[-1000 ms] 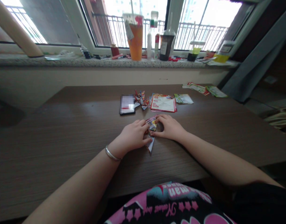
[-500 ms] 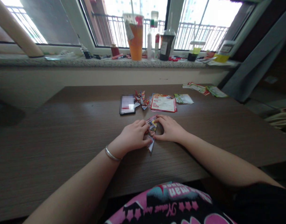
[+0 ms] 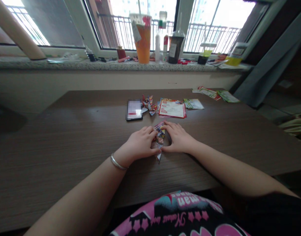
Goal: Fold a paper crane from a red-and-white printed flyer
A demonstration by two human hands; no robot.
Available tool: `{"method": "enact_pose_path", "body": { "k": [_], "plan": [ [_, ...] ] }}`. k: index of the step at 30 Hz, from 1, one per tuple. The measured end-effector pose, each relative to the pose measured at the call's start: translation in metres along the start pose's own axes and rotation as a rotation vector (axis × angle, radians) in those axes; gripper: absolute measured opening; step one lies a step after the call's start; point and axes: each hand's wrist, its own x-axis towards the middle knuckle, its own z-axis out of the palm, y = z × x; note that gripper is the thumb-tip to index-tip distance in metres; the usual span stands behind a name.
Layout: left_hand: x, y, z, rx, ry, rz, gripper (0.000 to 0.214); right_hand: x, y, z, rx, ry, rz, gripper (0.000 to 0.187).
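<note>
A folded piece of printed paper (image 3: 160, 140) lies on the brown table between my two hands, its pointed end toward me. My left hand (image 3: 142, 142) grips its left side, with fingers curled over it and the thumb near the lower point. From the other side, my right hand (image 3: 178, 137) holds the right edge, fingertips at the top and thumb low, close to the left thumb. Just beyond lies a crumpled or folded colourful paper shape (image 3: 150, 105), beside a phone (image 3: 134, 110) with a blurred screen.
A stack of printed cards (image 3: 172, 108) and green-white leaflets (image 3: 194, 104) lie farther back. More leaflets (image 3: 228, 96) rest at the table's far right. On the windowsill stand an orange drink cup (image 3: 143, 42), a dark drink cup (image 3: 175, 47) and bottles (image 3: 159, 42).
My right thumb has slid down along the paper's edge toward the lower point, and the right hand has spread a little. The left hand stays nearly in place.
</note>
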Motion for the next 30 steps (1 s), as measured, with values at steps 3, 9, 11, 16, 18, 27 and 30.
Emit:
{"method": "enact_pose_path", "body": {
  "k": [3, 9, 11, 16, 18, 27, 30],
  "plan": [
    [0.0, -0.001, 0.0, -0.004, -0.005, -0.002, 0.064, 0.0, 0.002, 0.002, 0.023, 0.015, 0.004, 0.084],
    [-0.001, 0.0, 0.0, -0.012, -0.006, 0.005, 0.061, 0.005, 0.009, 0.006, 0.116, 0.078, 0.028, 0.079],
    [-0.001, 0.0, 0.001, -0.012, -0.007, 0.001, 0.062, 0.007, 0.011, 0.007, 0.139, 0.103, 0.057, 0.078],
    [-0.001, -0.002, 0.003, -0.004, -0.001, 0.001, 0.064, 0.014, 0.017, 0.011, 0.121, 0.138, 0.138, 0.07],
    [-0.001, -0.002, 0.002, -0.004, -0.003, 0.001, 0.064, 0.016, 0.018, 0.012, 0.119, 0.158, 0.145, 0.065],
    [-0.001, -0.002, 0.002, -0.033, -0.006, 0.01, 0.068, 0.019, 0.022, 0.015, 0.112, 0.199, 0.164, 0.055],
    [-0.001, -0.002, 0.001, -0.039, -0.014, 0.011, 0.067, 0.02, 0.022, 0.014, 0.093, 0.199, 0.193, 0.053]
  ]
}}
